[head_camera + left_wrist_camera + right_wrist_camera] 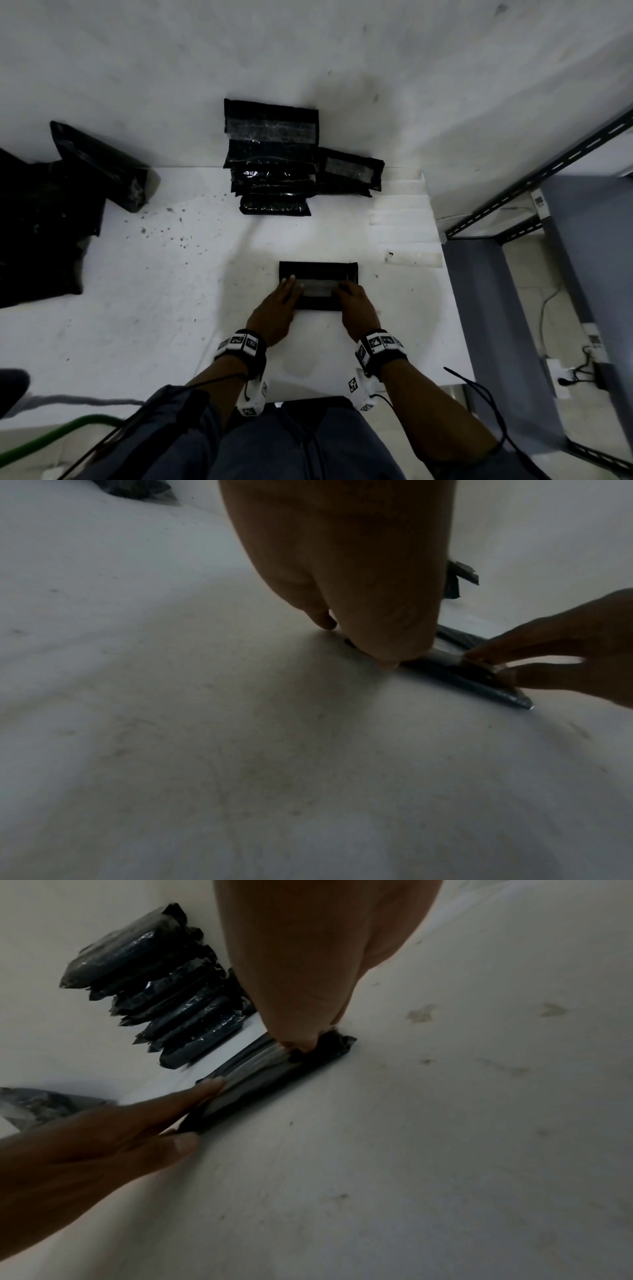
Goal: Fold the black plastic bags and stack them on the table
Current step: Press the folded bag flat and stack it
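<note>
Both hands press a folded black bag flat on the white bench.

The folded bag (318,286) is a glossy black rectangle with a pale grey strip running across its middle, lying flat near the front edge of the bench (137,308), its long axis running left to right in front of the person. The left hand (274,311) lies on its left end with straight fingers (192,1096) pressing down; the right hand (356,308) covers its right end, fingers (486,653) stretched onto the strip, gripping nothing. Farther back against the wall stands the stack of folded bags (272,161), overlapping in a row. At far left lies a heap of unfolded bags (44,219).
</note>
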